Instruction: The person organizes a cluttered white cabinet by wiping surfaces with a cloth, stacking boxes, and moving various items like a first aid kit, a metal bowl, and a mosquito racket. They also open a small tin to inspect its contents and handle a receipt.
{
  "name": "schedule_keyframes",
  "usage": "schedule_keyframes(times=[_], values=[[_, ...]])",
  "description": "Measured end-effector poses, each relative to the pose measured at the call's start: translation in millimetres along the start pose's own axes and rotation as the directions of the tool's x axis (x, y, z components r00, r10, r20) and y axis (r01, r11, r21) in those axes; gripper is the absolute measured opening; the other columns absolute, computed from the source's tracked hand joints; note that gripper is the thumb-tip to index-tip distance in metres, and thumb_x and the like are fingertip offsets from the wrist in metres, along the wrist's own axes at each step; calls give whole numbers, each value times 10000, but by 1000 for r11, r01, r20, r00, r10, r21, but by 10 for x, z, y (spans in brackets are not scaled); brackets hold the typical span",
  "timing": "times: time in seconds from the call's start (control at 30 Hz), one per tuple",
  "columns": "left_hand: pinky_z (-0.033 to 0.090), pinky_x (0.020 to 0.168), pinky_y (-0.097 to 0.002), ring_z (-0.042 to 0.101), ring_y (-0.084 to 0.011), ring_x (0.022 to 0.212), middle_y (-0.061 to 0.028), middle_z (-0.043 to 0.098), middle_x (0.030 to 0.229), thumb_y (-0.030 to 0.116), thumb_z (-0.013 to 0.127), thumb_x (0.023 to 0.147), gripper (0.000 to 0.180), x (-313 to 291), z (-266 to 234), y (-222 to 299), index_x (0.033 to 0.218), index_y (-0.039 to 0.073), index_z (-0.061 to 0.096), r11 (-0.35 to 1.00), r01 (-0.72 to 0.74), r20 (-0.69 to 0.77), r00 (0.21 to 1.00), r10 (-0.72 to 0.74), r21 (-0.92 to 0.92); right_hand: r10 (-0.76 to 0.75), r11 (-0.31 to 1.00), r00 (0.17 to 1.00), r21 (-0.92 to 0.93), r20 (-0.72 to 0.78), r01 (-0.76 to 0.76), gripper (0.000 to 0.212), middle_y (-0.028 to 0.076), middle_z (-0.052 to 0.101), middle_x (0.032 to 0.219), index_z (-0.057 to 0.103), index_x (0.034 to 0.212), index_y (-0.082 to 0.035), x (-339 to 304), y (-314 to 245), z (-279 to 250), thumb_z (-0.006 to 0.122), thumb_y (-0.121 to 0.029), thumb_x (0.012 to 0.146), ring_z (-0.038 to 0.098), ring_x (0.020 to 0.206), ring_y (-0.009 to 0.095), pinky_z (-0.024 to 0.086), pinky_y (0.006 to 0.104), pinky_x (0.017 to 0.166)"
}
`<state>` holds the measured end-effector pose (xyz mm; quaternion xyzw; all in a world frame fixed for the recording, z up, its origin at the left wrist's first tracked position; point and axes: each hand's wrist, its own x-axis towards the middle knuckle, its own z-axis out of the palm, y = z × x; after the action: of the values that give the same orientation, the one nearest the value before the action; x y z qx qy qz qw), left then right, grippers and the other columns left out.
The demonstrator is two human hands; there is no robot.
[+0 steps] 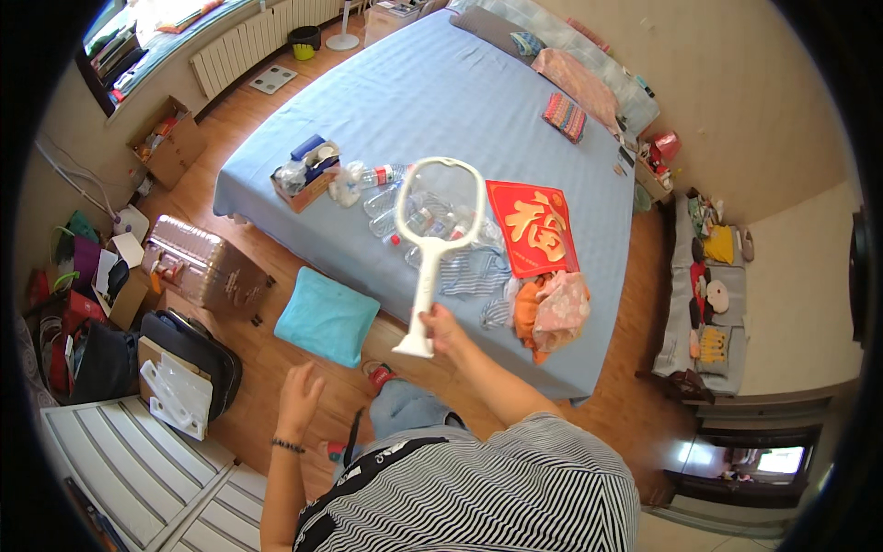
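My right hand (pixel 444 329) is closed round the handle of a white electric fly swatter (pixel 427 285), held upright over the near edge of the bed. Through its rounded frame I see several clear plastic bottles (pixel 382 221) lying on the blue sheet. Above the floor, my left hand (pixel 299 394) hangs with loosely bent fingers apart and nothing in it. Right of the swatter lies a red poster (pixel 533 225) with a gold character. Below that are a crumpled pink cloth (pixel 563 308) and orange cloth (pixel 526 311), beside blue-and-white striped clothing (pixel 474 273).
The bed (pixel 386 106) fills the middle, with a small box (pixel 308 179) of items at its left edge. A turquoise cushion (pixel 326 316) lies on the floor. Left stand a rose-coloured suitcase (pixel 207 262) and a black bag (pixel 189 354). A grey sofa (pixel 676 313) stands at right.
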<state>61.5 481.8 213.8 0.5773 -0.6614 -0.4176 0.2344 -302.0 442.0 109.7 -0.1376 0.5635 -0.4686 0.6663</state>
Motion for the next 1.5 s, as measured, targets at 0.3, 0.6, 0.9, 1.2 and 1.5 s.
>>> schedule_keyframes(times=[0.3, 0.6, 0.9, 1.2, 1.5], values=[[509, 756, -379, 631, -309, 860, -188, 642, 965, 141, 691, 813, 338, -794, 160, -303, 1104, -20, 633, 895, 400, 196, 879, -435, 196, 53, 995, 942, 98, -330, -22, 176, 8, 601, 891, 573, 1068, -117, 1320, -444, -2376, 634, -137, 904, 572, 821, 203, 484, 424, 751], [510, 783, -382, 626, -329, 890, -187, 638, 946, 152, 691, 817, 343, -996, 143, -332, 1106, -17, 620, 882, 465, 34, 883, -468, 73, -170, 898, 820, -428, -546, -99, 143, 54, 648, 897, 594, 994, -99, 1564, -384, -2409, 572, -183, 880, 626, 785, 173, 425, 377, 651], [483, 837, -400, 585, -335, 957, -164, 609, 999, 180, 639, 863, 320, -2023, -406, -133, 1141, 23, 616, 864, 492, -424, 808, -410, 102, -67, 666, 930, -678, 361, 311, 190, 103, 660, 837, 585, 1065, 24, 1339, 521, 1018, 518, -25, 895, 634, 730, 182, 526, 312, 728], [498, 838, -376, 598, -322, 978, -130, 626, 1059, 58, 638, 842, 213, -4650, -1169, -86, 1053, 32, 631, 783, 583, -974, -77, -214, -218, 292, 615, 87, -257, 952, 745, 184, 80, 668, 884, 596, 1092, 10, -1489, 1857, 4684, 519, -8, 925, 639, 792, 134, 498, 250, 743], [468, 903, -331, 587, -274, 1053, -104, 604, 1125, 8, 611, 857, 207, -6498, -1606, -200, 1061, 39, 625, 692, 586, -844, -533, -63, -421, 438, 703, -520, 82, 733, 707, 242, 128, 667, 976, 607, 1123, -19, -4801, 3226, 5809, 600, -8, 881, 661, 900, 217, 523, 307, 767]])
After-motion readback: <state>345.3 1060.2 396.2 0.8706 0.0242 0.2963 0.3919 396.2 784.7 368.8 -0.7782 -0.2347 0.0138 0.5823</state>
